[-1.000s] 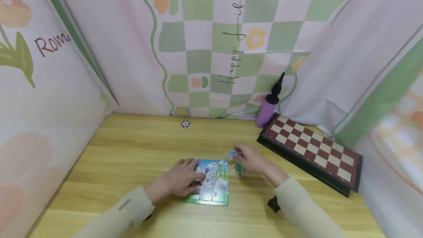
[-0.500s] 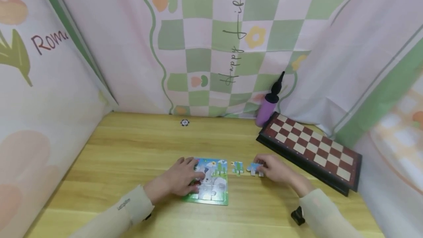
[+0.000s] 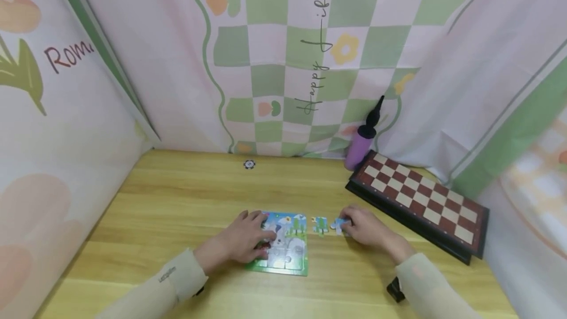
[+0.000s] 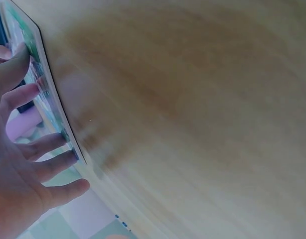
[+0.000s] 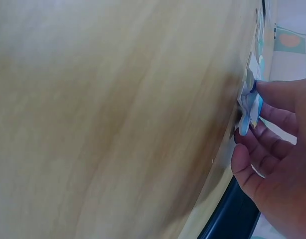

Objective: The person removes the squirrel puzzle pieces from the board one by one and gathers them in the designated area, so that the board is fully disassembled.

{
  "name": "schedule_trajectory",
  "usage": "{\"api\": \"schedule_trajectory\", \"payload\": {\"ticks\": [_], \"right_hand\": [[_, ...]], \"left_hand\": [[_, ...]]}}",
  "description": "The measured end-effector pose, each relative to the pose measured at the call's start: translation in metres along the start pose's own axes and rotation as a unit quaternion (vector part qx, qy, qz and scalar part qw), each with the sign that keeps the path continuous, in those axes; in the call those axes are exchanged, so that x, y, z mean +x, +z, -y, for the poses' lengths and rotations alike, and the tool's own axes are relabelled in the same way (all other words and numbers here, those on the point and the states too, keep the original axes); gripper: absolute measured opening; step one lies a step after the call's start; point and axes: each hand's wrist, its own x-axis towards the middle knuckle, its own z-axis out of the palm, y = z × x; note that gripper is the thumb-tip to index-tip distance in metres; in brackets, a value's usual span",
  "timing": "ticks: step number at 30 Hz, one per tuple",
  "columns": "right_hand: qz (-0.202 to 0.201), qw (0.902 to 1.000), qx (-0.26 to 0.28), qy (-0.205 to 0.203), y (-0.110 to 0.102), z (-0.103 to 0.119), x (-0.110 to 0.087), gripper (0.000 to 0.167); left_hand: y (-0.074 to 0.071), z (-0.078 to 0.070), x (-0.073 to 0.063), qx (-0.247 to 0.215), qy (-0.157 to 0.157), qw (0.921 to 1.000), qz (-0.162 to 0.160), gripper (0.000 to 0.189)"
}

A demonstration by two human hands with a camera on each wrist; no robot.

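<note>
A jigsaw puzzle [image 3: 290, 262] with a green-edged animal picture lies flat on the wooden table. My left hand [image 3: 248, 238] rests on its left side, fingers spread over the picture and part of it hidden beneath them. From the left wrist view, those fingertips reach over the edge of the puzzle board [image 4: 58, 107]. To the right of the board lies a loose green and blue puzzle piece [image 3: 320, 225]. Just beyond it, my right hand [image 3: 365, 225] pinches a light blue puzzle piece [image 3: 338, 225], close over the table. Thumb and fingers partly cover this piece [image 5: 248, 107] in the right wrist view.
A folded chessboard box [image 3: 421, 201] stands at the right, near the right hand. Behind it is a purple hand pump [image 3: 359, 149] with a black nozzle. A small black and white disc [image 3: 249, 164] lies toward the back, before the patterned curtain [image 3: 305, 78].
My right hand has carried the light blue piece to the right and set it low beside the loose piece, barely shifting in the last half second. My left hand has stayed put.
</note>
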Motion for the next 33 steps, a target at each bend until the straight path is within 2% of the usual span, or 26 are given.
{"api": "schedule_trajectory", "payload": {"ticks": [7,16,24,28,33], "right_hand": [[-0.006,0.9996,-0.026,0.002,-0.001,0.004,-0.001,0.015],[-0.01,0.9982,-0.056,-0.016,0.0,0.004,-0.001,0.014],[0.009,0.9999,-0.009,0.008,-0.008,0.009,0.008,0.017],[0.009,1.0,0.001,-0.002,-0.014,0.021,0.017,0.022],[0.012,0.9994,-0.015,-0.028,-0.014,0.051,0.03,0.025]], "left_hand": [[-0.003,-0.001,0.0,0.0,-0.004,1.0,-0.003,0.044],[-0.001,0.0,0.0,-0.012,-0.006,0.9999,-0.001,0.044],[0.0,0.001,-0.001,-0.028,-0.003,0.9996,-0.001,0.045],[0.0,0.003,-0.002,-0.03,-0.001,0.9995,-0.005,0.045],[0.001,0.005,-0.001,-0.032,0.003,0.9995,-0.008,0.045]]}}
